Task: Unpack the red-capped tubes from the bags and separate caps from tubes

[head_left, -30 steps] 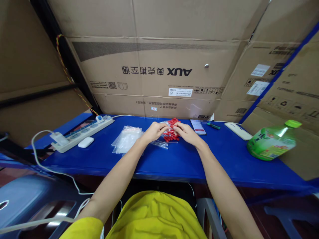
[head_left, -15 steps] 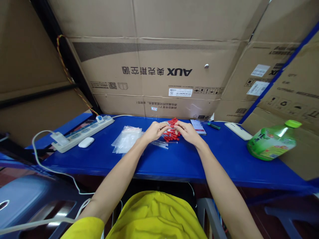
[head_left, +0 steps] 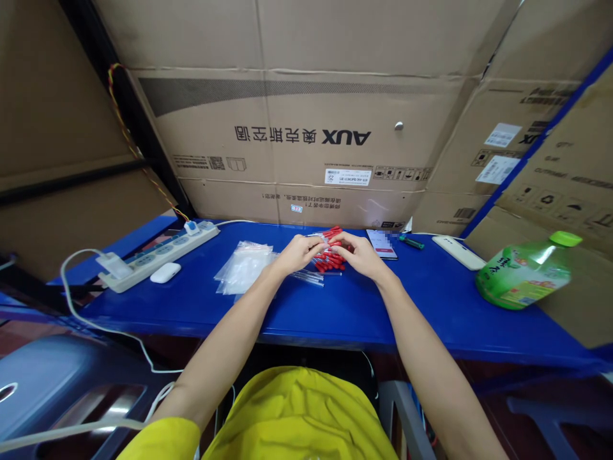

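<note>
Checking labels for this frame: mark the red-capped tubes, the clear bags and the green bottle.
red-capped tubes (head_left: 330,258), head view, red caps at the middle of the pile.
clear bags (head_left: 242,269), head view, middle of the stack.
green bottle (head_left: 520,276), head view, label on its side.

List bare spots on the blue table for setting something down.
Free: wide patch between right hand and bottle, in front of the remote; smaller patch between white case and bags. Crowded: centre back, where left hand, tubes, phone and pen bunch.

Bright even light, warped edges
</note>
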Action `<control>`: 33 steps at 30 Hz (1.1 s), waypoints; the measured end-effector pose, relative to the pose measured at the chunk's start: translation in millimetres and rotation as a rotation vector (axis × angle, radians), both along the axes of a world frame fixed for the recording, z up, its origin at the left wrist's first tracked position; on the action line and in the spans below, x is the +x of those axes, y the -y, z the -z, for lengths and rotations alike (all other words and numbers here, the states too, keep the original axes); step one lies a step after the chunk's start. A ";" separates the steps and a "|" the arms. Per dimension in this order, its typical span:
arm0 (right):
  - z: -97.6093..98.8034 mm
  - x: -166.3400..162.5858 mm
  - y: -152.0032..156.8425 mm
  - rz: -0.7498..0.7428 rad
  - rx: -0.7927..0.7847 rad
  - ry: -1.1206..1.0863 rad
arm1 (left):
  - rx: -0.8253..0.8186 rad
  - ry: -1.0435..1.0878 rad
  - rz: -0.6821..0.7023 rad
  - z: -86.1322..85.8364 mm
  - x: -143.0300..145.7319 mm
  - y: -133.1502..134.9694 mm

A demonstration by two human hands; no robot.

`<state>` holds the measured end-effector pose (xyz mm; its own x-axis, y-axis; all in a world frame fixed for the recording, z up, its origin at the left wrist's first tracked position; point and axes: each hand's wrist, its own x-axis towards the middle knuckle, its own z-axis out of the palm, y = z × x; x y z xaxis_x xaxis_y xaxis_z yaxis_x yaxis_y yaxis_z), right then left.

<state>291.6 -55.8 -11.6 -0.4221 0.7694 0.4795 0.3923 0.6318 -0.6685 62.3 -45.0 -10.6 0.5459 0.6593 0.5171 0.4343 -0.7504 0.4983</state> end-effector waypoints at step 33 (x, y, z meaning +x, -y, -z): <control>0.5 -9.7 3.8 0.067 0.025 -0.037 | -0.737 0.820 0.000 6.7 16.3 -4.9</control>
